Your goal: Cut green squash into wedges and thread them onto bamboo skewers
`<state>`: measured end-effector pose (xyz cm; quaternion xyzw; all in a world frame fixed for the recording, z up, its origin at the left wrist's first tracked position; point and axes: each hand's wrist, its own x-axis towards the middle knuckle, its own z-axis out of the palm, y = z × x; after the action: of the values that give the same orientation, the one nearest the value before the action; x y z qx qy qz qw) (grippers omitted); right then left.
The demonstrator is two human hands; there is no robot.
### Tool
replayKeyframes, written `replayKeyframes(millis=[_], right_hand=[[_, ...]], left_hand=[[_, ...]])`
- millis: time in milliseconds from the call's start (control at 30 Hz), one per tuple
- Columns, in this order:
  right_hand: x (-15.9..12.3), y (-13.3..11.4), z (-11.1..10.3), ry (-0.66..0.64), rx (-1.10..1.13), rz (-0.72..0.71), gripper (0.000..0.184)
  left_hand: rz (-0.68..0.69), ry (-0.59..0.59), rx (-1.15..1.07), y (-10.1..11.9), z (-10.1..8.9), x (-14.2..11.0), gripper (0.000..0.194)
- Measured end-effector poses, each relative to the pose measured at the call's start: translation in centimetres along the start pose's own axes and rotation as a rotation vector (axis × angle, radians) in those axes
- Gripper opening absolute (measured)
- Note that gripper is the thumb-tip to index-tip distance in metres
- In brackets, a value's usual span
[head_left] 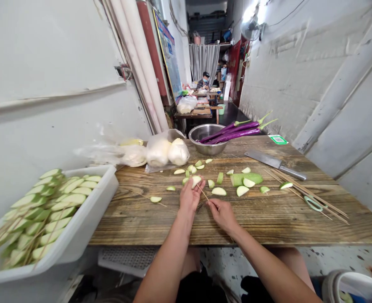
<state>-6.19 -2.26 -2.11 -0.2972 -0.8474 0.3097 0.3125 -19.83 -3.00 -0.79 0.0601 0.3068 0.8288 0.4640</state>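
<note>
My left hand [189, 196] is closed around a pale green-skinned vegetable slice [196, 181] in the middle of the table. Pinched in my right hand [222, 213] is a thin wooden skewer [203, 192], whose far end meets that slice; whether it has pierced it is hard to see. Several loose slices lie about, among them a half-round slice [219, 191] just beyond my hands. A larger uncut green piece [251, 178] rests to the right. One slice [156, 199] on the left lies on or against another skewer [160, 204].
On the left, a white bin [105, 185] holds skewered slices. Plastic-bagged white vegetables [163, 151] and a steel bowl [201, 143] with purple eggplants [236, 131] stand at the back. A cleaver [264, 159], skewers [327, 206] and green-handled scissors [312, 203] lie right. Another person [204, 82] sits far off.
</note>
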Motion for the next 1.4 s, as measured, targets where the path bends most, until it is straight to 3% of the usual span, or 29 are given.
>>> replayKeyframes(millis=[400,600,867,967,1100,1167,1233,1333,1400], right_hand=[[1.5,0.5,0.4,0.174,0.185,0.104,0.03],[1.8,0.6,0.0,0.189,0.307,0.135,0.03],[1.6,0.3,0.1,0.202,0.374,0.144,0.029],[1.2,0.4,-0.9,0.283,0.5,0.194,0.027],[-0.8,1.7,-4.0,0.488,0.66,0.364,0.03],[-2.3,2.7,-5.7,0.526,0.669,0.42,0.03],[-3.8,3.4,-6.9,0.487,0.632,0.427,0.03],[-5.3,4.0,-7.5,0.372,0.541,0.368,0.029],[-5.7,4.0,-7.4,0.311,0.494,0.314,0.028]], left_hand=[[-0.192,-0.196,0.217,-1.5,0.5,-1.4,0.015],[-0.334,-0.29,0.135,-0.8,0.6,-1.6,0.032],[-0.323,-0.34,0.13,-0.3,0.6,-1.6,0.037],[-0.182,-0.255,0.228,-0.6,0.3,-1.3,0.035],[0.24,-0.153,0.652,-1.6,-0.4,-1.0,0.03],[0.443,-0.232,0.955,-2.1,-0.7,-1.3,0.026],[0.579,-0.397,1.245,-2.5,-0.8,-1.7,0.026],[0.636,-0.578,1.615,-3.1,-0.3,-2.2,0.033],[0.624,-0.577,1.797,-3.3,0.2,-2.2,0.039]])
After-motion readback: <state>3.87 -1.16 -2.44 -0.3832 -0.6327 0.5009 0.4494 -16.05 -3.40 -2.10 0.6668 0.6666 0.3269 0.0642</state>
